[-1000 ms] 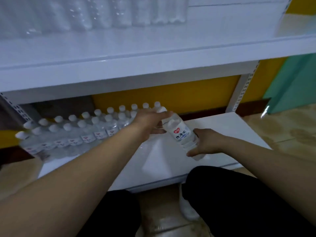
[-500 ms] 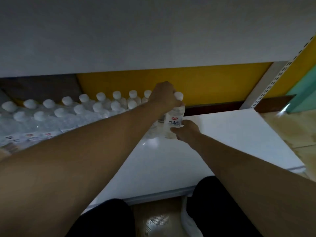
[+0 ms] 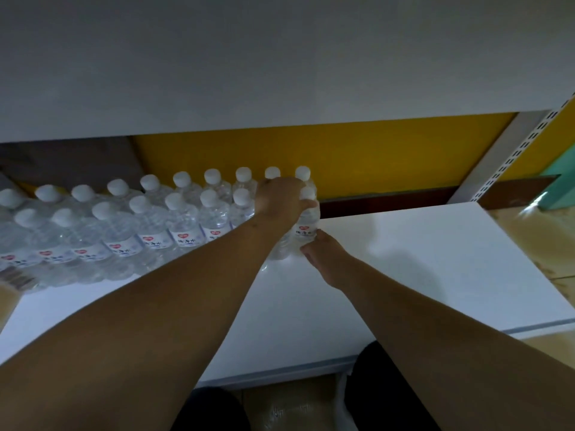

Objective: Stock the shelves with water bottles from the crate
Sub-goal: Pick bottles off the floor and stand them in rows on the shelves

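A clear water bottle with a white cap and a red-and-blue label stands upright on the white bottom shelf, at the right end of the front row. My left hand wraps over its neck and cap from above. My right hand touches its lower body from the right and front. Two rows of matching water bottles run leftward along the back of the shelf. No crate is in view.
The underside of the upper shelf hangs low over the bottles. A yellow back wall and a perforated upright post bound the shelf at the rear and right. Tan floor lies to the right; my dark-clad knees sit below the shelf edge.
The bottle went from tilted in both hands in front of the rows to upright at the right end of the front row. My head dropped and came closer under the upper shelf.
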Available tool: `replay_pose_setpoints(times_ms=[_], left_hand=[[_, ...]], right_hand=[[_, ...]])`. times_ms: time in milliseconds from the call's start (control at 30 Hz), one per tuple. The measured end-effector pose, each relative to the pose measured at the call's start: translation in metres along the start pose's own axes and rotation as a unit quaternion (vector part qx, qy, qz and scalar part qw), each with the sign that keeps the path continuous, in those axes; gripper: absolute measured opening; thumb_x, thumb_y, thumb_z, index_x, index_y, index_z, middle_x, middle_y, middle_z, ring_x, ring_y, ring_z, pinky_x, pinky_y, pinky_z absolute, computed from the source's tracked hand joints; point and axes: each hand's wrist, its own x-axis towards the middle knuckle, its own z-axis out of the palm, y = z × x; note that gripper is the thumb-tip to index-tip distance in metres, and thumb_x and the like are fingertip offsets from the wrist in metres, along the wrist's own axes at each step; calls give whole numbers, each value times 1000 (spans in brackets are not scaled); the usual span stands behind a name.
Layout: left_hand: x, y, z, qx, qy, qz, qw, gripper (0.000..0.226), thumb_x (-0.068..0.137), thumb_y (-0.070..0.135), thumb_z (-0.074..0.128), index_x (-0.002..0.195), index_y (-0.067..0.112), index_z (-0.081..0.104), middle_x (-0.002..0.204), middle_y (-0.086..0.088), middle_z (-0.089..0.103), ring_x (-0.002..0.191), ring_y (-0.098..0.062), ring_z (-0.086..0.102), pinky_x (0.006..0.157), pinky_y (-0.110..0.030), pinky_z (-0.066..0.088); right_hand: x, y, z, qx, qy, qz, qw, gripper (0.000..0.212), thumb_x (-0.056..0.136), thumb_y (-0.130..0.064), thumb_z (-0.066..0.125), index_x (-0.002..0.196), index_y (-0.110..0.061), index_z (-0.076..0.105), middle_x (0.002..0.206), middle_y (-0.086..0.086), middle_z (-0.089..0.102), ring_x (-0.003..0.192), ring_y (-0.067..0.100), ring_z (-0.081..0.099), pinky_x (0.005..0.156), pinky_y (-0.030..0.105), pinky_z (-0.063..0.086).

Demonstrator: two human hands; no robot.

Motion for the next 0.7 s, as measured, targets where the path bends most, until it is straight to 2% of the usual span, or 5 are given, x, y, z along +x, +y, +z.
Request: replay_pose_setpoints(times_ms=[67, 200, 300, 467, 700], left_hand=[[1, -1, 2, -23, 2, 1, 1000, 44, 89, 59, 55, 110, 22, 63, 98, 0, 69, 93, -23, 63, 74, -33, 40], [-1, -1, 0, -58, 14, 1, 998, 47, 93, 51, 55, 134, 27, 54, 118, 0, 68, 105, -23, 63, 88, -39, 49], [-1, -3, -3, -71, 5, -10, 997, 46, 93, 52, 54, 132, 28, 54, 117, 0, 68, 102, -22, 64, 83, -36, 51], [-1, 2, -6, -57, 5, -25, 998, 42, 93, 52, 54, 126, 25, 57, 111, -1, 68, 97, -23, 63, 81, -37, 50], [2, 1, -5, -59, -4, -28, 998, 41, 92, 51, 56, 124, 26, 56, 111, 1, 68, 97, -21, 63, 81, -35, 50]], right_hand=[[1, 0, -2, 22, -5, -4, 1000, 32, 87, 9, 46, 93, -20, 57, 107, 8, 59, 107, 24, 54, 103, 39, 43], [7, 1, -4, 24, -3, -13, 1000, 51, 88, 9, 45, 135, -10, 49, 122, 8, 58, 119, 29, 54, 107, 42, 43], [10, 4, -4, 6, -17, 1, 1000, 66, 87, 3, 47, 148, -19, 37, 138, 5, 53, 123, 26, 51, 109, 43, 41], [5, 1, -11, -19, -36, 24, 999, 74, 92, -4, 51, 154, -29, 22, 148, 3, 41, 130, 26, 43, 112, 44, 36], [4, 0, -17, -43, -42, 11, 998, 72, 93, -6, 52, 154, -29, 23, 147, 3, 42, 127, 24, 44, 109, 40, 39]])
